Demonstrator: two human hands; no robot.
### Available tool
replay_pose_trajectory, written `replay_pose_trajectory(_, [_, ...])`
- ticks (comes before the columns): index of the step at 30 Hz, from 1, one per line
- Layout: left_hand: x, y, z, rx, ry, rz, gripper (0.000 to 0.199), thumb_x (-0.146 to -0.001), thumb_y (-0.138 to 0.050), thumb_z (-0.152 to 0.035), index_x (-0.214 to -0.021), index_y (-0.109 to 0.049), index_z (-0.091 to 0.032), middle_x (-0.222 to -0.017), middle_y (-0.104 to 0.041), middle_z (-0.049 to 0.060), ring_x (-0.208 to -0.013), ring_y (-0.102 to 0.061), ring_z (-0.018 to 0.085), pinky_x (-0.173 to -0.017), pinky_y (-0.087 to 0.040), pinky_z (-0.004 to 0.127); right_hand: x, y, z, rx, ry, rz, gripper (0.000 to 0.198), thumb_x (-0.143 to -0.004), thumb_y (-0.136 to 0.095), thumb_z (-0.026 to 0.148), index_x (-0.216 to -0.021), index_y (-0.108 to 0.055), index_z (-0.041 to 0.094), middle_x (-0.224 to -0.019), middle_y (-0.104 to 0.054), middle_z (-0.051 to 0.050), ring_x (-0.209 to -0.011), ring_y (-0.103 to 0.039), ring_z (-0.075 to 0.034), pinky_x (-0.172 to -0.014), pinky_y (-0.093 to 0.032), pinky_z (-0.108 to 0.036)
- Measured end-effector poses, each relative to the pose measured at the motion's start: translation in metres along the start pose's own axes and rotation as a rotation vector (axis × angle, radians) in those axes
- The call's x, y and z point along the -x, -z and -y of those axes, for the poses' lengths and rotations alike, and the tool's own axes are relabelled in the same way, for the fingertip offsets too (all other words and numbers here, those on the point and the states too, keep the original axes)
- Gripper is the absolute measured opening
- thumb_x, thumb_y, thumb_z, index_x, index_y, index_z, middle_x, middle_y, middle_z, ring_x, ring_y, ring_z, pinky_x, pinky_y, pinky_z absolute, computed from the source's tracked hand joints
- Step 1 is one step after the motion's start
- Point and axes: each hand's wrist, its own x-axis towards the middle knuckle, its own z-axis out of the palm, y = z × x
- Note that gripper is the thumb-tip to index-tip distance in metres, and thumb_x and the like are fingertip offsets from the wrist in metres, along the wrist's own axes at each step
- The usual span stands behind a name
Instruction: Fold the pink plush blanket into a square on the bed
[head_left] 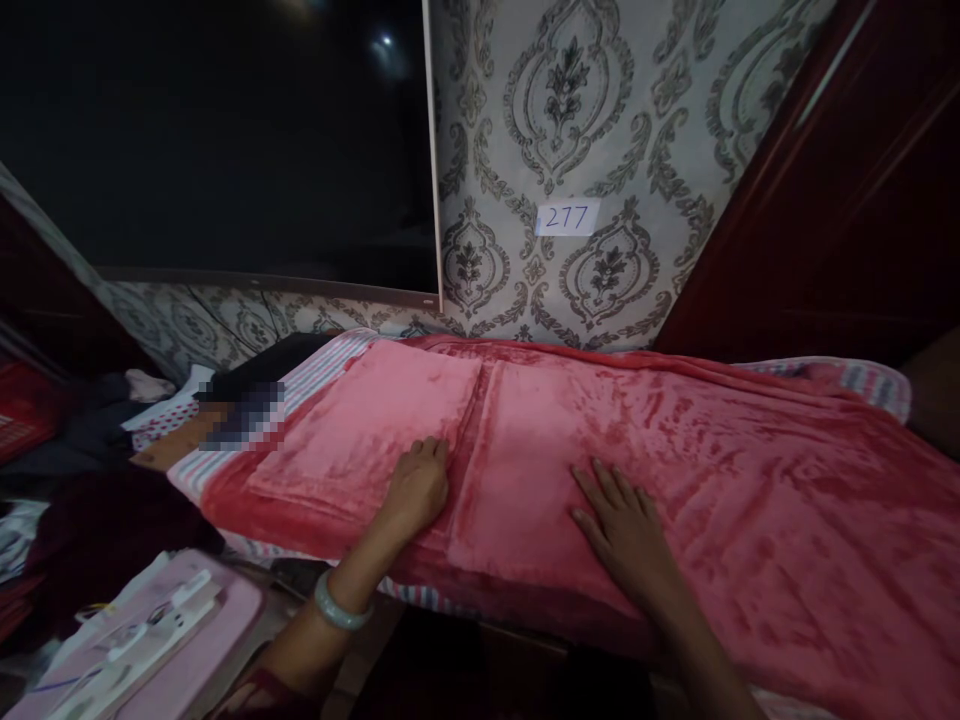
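A pink plush blanket [810,510] lies spread over a surface, with its left part folded over in two smooth, lighter panels. My left hand [418,488], with a pale bangle [341,602] on its wrist, has its fingers curled at the right edge of the left folded panel [360,420]. What lies under those fingertips is hidden. Flat on the right folded panel [517,480], near where it meets the wrinkled part, rests my right hand [619,525] with its fingers spread.
Striped cloth [322,365] shows beneath the blanket's edges. A large dark television [247,140] hangs behind on the left. The patterned wall bears a paper label [567,217] reading 277. At lower left, a pink box or lid [232,600] carries white items.
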Motion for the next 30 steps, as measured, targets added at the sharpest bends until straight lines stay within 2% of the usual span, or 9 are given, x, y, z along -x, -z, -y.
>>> replay_pose_trajectory(3, [0.002,0.001,0.0,0.076,-0.046,-0.111,0.033,-0.095,-0.048,-0.021,-0.122,-0.067,-0.014,-0.12,-0.066,0.017,-0.112,-0.062,0.03,-0.097,-0.052,0.045,-0.001,0.002,0.0,-0.019,-0.002,0.002,0.057,-0.103,-0.038,0.049,-0.157,-0.048,0.03,-0.164,-0.042,-0.01,-0.148,-0.04,-0.035,-0.118,-0.032,-0.06])
replay_pose_trajectory(6, [0.011,-0.009,-0.009,0.172,-0.223,-0.22,0.048,-0.096,-0.054,-0.032,-0.141,-0.057,-0.017,-0.144,-0.058,0.017,-0.133,-0.054,0.031,-0.111,-0.046,0.049,-0.002,0.006,0.002,-0.034,-0.01,0.02,0.057,-0.103,-0.041,0.049,-0.156,-0.048,0.031,-0.164,-0.042,-0.009,-0.149,-0.039,-0.034,-0.119,-0.032,-0.06])
replay_pose_trajectory(9, [0.023,-0.031,-0.024,0.175,-0.427,-0.149,0.06,-0.096,-0.059,-0.038,-0.153,-0.048,-0.022,-0.163,-0.042,0.014,-0.152,-0.035,0.035,-0.12,-0.036,0.057,-0.003,0.011,0.004,-0.05,-0.02,0.036,0.056,-0.104,-0.042,0.049,-0.156,-0.048,0.031,-0.165,-0.04,-0.007,-0.15,-0.039,-0.033,-0.12,-0.031,-0.058])
replay_pose_trajectory(12, [0.033,-0.052,-0.034,0.164,-0.421,-0.096,0.059,-0.098,-0.056,-0.036,-0.155,-0.046,-0.024,-0.167,-0.036,0.012,-0.156,-0.026,0.036,-0.121,-0.035,0.06,-0.003,0.012,0.003,-0.063,-0.02,0.029,0.056,-0.104,-0.042,0.048,-0.157,-0.047,0.031,-0.165,-0.039,-0.007,-0.151,-0.038,-0.033,-0.121,-0.031,-0.058])
replay_pose_trajectory(15, [0.037,-0.06,-0.036,0.173,-0.375,-0.113,0.059,-0.099,-0.055,-0.035,-0.156,-0.046,-0.022,-0.167,-0.036,0.014,-0.156,-0.028,0.035,-0.121,-0.035,0.06,-0.003,0.01,0.0,-0.084,-0.015,0.032,0.055,-0.104,-0.042,0.047,-0.156,-0.048,0.031,-0.165,-0.04,-0.007,-0.15,-0.038,-0.033,-0.12,-0.032,-0.059])
replay_pose_trajectory(18, [0.038,-0.052,-0.035,0.192,-0.377,-0.114,0.053,-0.098,-0.057,-0.035,-0.149,-0.055,-0.02,-0.16,-0.047,0.015,-0.15,-0.039,0.035,-0.119,-0.037,0.06,-0.003,0.005,-0.003,-0.109,-0.01,0.021,0.054,-0.104,-0.042,0.047,-0.155,-0.05,0.031,-0.164,-0.042,-0.007,-0.15,-0.039,-0.032,-0.119,-0.033,-0.06])
replay_pose_trajectory(22, [0.025,-0.021,-0.023,0.263,-0.448,-0.132,0.037,-0.102,-0.047,-0.027,-0.131,-0.068,-0.024,-0.14,-0.066,0.011,-0.14,-0.053,0.027,-0.123,-0.033,0.055,-0.002,-0.003,-0.005,-0.127,0.008,-0.022,0.054,-0.104,-0.041,0.046,-0.154,-0.052,0.031,-0.162,-0.044,-0.007,-0.15,-0.04,-0.031,-0.12,-0.033,-0.059])
replay_pose_trajectory(26, [-0.003,0.007,0.005,0.226,-0.295,-0.15,0.049,-0.102,-0.044,-0.026,-0.149,-0.053,-0.019,-0.156,-0.052,0.015,-0.15,-0.042,0.028,-0.126,-0.028,0.059,-0.004,-0.004,-0.016,-0.171,0.03,-0.013,0.055,-0.101,-0.043,0.046,-0.152,-0.055,0.028,-0.159,-0.048,-0.009,-0.148,-0.043,-0.033,-0.118,-0.036,-0.06])
replay_pose_trajectory(30, [-0.016,0.01,0.037,0.13,-0.124,-0.029,0.059,-0.1,-0.049,-0.032,-0.155,-0.045,-0.011,-0.163,-0.039,0.021,-0.155,-0.031,0.032,-0.126,-0.023,0.061,-0.032,0.012,-0.024,-0.297,0.075,-0.044,0.055,-0.098,-0.046,0.045,-0.144,-0.063,0.021,-0.15,-0.058,-0.013,-0.142,-0.051,-0.033,-0.118,-0.04,-0.055])
